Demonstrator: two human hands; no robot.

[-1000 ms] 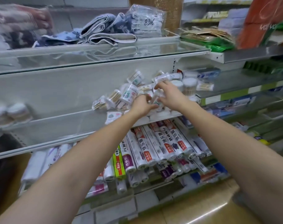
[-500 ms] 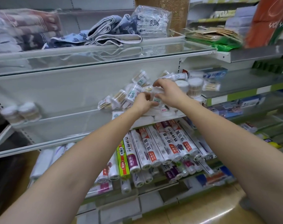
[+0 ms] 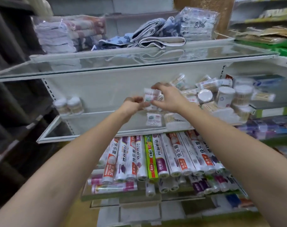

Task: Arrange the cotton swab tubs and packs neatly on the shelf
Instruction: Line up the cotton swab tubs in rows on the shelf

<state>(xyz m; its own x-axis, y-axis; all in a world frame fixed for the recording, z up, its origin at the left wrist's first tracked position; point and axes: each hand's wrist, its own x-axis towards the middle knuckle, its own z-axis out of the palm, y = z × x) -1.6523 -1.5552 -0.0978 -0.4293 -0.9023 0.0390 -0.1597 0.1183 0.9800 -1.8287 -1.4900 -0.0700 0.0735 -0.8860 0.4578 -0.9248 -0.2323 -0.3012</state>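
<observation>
Pinching one small swab pack [image 3: 150, 95] mid-frame between right hand [image 3: 169, 99] on top and left hand [image 3: 133, 104] with curled fingers below, risking a brush against the heaped tubs [image 3: 225, 97] at right, toppling them off the glass shelf [image 3: 96, 123].

White-lidded cotton swab tubs [image 3: 225, 96] with tan sticks, white-and-green swab pack [image 3: 149, 95], perhaps pink print, blue leaf-patterned towels [image 3: 149, 32], pink-and-grey striped towels [image 3: 70, 32], lime-green cling film box [image 3: 150, 157], white, red and purple rolls [image 3: 185, 154]
</observation>
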